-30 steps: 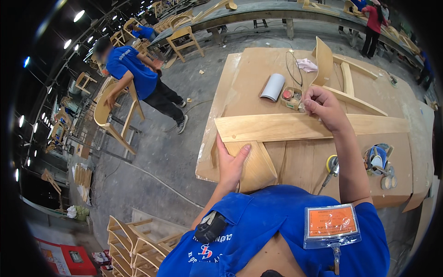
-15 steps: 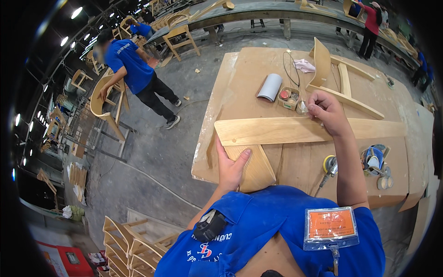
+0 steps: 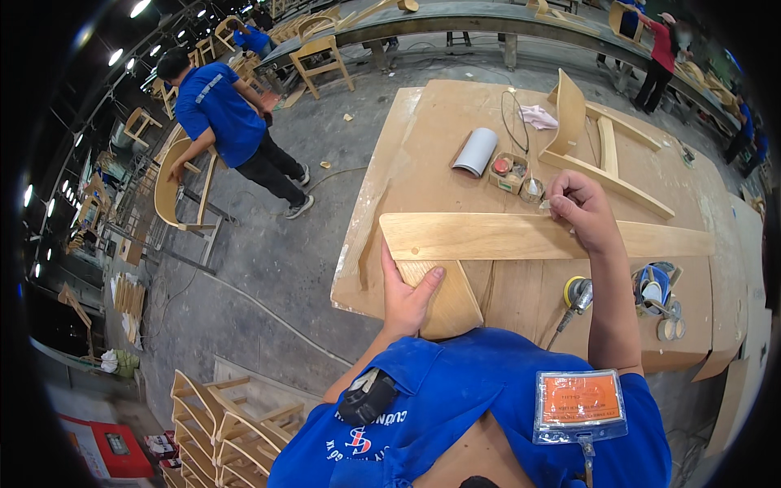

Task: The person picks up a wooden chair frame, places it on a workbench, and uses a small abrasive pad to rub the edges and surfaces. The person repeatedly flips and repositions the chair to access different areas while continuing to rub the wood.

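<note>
A light wooden chair frame lies in front of me, its long flat rail [image 3: 496, 237] running left to right and its broad curved piece [image 3: 449, 302] turned toward my body. My left hand [image 3: 408, 297] grips the frame at its left corner, thumb on the curved piece and fingers behind. Just above the rail's far edge, my right hand [image 3: 584, 210] is closed in a pinch. Something small and pale shows at its fingertips, too small to name. Near that hand stand a small glass jar [image 3: 532, 190] and a square tub [image 3: 508, 172] holding a red-lidded item.
The cardboard-covered table [image 3: 390, 187] also bears a grey curved sheet [image 3: 476, 152], a pink cloth [image 3: 538, 117], another chair frame [image 3: 608, 146], a corded sander [image 3: 578, 293] and a blue container [image 3: 655, 285]. A co-worker [image 3: 220, 110] handles a chair at left; stacked frames [image 3: 211, 423] stand lower left.
My right hand has shifted slightly right and down, still pinched, and a small pale bit now shows at its fingertips. My left hand keeps its grip. The co-worker has bent further over the chair.
</note>
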Tool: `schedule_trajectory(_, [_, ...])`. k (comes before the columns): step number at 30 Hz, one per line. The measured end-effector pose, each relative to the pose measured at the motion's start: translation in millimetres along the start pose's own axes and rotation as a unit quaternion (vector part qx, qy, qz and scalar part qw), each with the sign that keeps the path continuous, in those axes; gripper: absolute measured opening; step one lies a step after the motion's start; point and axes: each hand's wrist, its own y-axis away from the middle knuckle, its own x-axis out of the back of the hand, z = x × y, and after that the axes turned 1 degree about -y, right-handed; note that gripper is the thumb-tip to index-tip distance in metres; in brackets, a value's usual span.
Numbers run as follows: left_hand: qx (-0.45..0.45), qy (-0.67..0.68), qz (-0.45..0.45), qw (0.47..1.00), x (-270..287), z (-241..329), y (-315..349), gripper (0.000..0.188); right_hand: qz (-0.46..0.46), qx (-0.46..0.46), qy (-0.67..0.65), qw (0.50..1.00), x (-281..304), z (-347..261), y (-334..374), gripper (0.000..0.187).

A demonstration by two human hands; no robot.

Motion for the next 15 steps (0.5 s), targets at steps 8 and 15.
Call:
schedule_trajectory(8, [0.012, 0.012, -0.001, 1.0, -0.2, 0.3, 5.1, 0.098, -0.006, 0.002, -0.019, 1.0, 0.0, 0.0, 5.8, 0.015])
schedule_trajectory(15, [-0.037, -0.084, 0.02, 0.996, 4.1, 0.3, -0.5, 0.093, -0.012, 0.01, -0.019, 1.0, 0.7, 1.3, 8.5, 0.016])
